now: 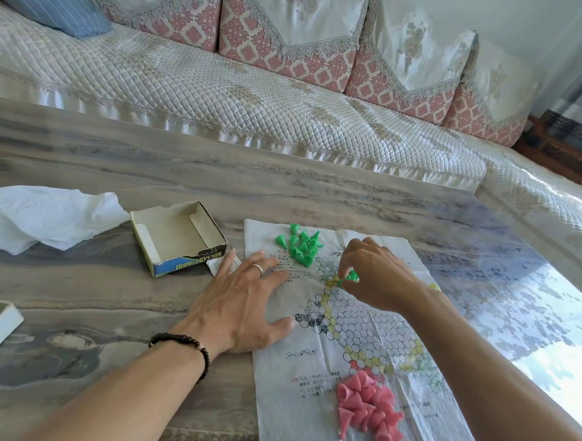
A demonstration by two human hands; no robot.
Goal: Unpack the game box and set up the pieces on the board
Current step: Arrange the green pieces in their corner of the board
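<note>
1. Landmark: the paper board sheet (362,325), a thin creased sheet printed with circles, lying flat on the grey wood-grain table (115,300).
2. Left hand (244,304): fingers spread and straight, palm down, pressing the sheet's left edge. Holds nothing.
3. Right hand (376,276): over the sheet's upper middle, fingertips pinched narrow on one or two green cone pieces (349,277) just above the printed circles. Exact count in the pinch cannot be told.
4. Green pile (300,245): loose heap on the sheet's top left corner, several cones tipped on their sides.
5. Pink pile (370,406): loose heap on the sheet's lower middle, partly covering print there.
6. Empty cardboard box tray (178,238): just left of the sheet. A crumpled white bag (49,215) lies farther left.
7. Risk: the sheet is light; if the left hand lifts, a drag from the right wrist could shift it and topple any placed cones.
8. Risk: the cones look narrow-based; set down on a crease, one may fall over.
9. Risk: the right forearm crosses above the sheet's right side, close to the pink pile; a low sweep could scatter it.
10. Risk: the pink heap hides circles, so that corner cannot be filled until it is moved.
</note>
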